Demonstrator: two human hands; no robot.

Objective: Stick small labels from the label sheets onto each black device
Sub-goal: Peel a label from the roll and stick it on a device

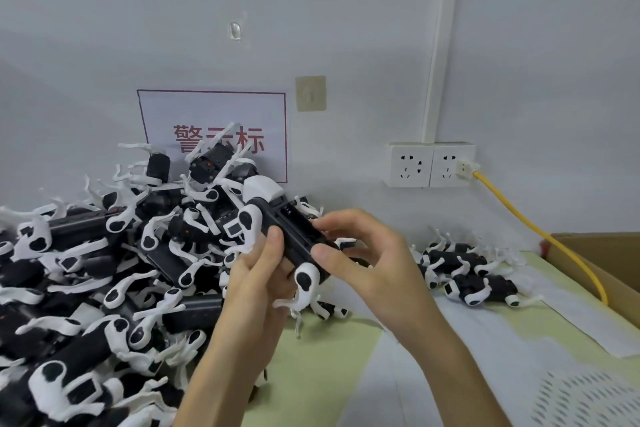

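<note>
Head view, items as we find them.

1. Black device (298, 236): long boxy body of matt black plastic, a rounded white cap at its far end, and white curved limbs with glossy black oval patches at the joints. We see it held in the air above the worktop (311, 374), tilted, between both hands.
2. Left hand (258, 274): fingers curled under the device's body, thumb laid on its upper face; it grips the device.
3. Right hand (367, 260): thumb and curled fingers pinch the near end of the same device, fingertips touching its top edge.
4. Pile of devices (104, 270): many of the same black-and-white pieces, heaped and tangled on the left, reaching up to the wall.
5. Small group of devices (464, 270): a few more, lying on the right, well apart from the pile.
6. Worktop: pale green, smooth, matt.
7. White sheet (571, 315): flat, slightly shiny, lying on the worktop on the right; we cannot tell what is printed on it.
8. Perforated white surface (588, 399): dotted with small holes, at the lower right corner.
9. Cardboard box (609, 253): brown, at the right edge.
10. Wall sign (214, 114): white paper, red border, red characters, partly hidden by the pile.
11. Double socket (431, 163): white plastic, with a yellow cable (540, 236) plugged into its right side.
</note>
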